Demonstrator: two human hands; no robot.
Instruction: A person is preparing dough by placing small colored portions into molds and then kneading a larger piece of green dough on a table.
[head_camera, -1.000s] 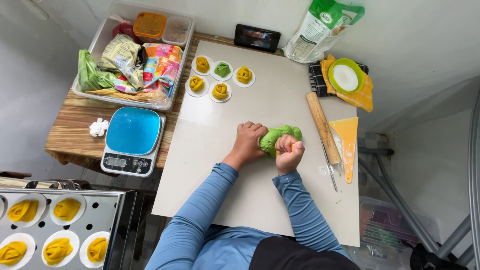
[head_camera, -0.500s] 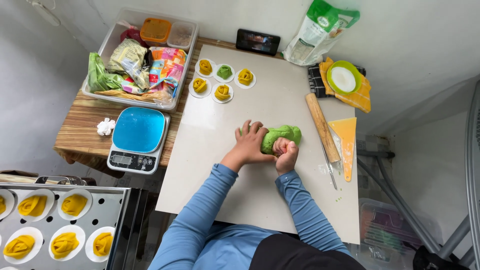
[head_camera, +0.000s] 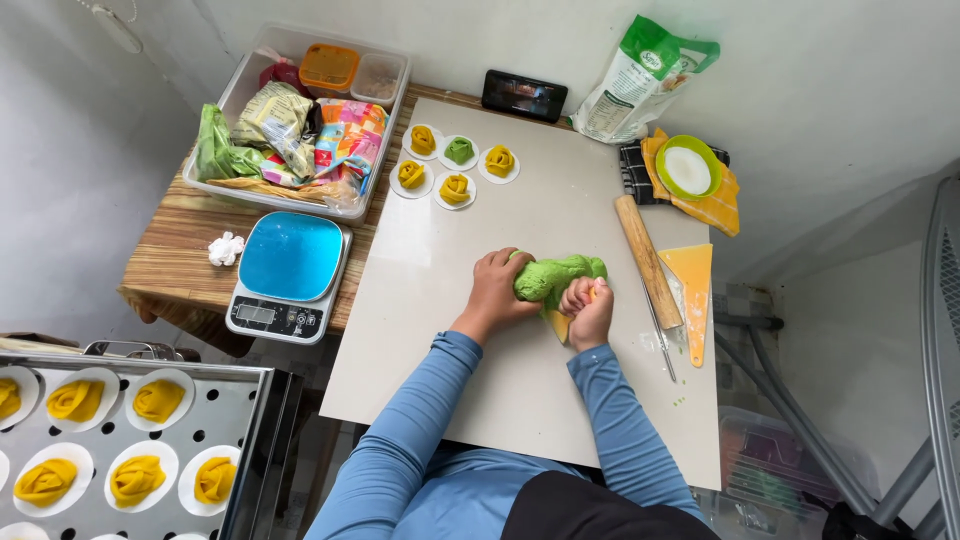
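A lump of green dough (head_camera: 558, 274) lies on the pale work board (head_camera: 470, 360). My left hand (head_camera: 497, 291) grips its left end. My right hand (head_camera: 588, 310) closes on its lower right side, and a bit of yellow dough (head_camera: 560, 326) shows under that hand. Both sleeves are blue.
Several small shaped yellow and green dough pieces (head_camera: 455, 165) sit on paper rounds at the board's far left. A rolling pin (head_camera: 648, 260), an orange scraper (head_camera: 692, 295) and a knife lie to the right. A blue scale (head_camera: 288, 272), a plastic bin (head_camera: 300, 120), a flour bag (head_camera: 640, 85) and a perforated tray (head_camera: 150, 450) surround the board.
The view has shifted slightly. Both hands have stayed on the green dough, squeezing it, and yellow dough now shows beneath my right hand.
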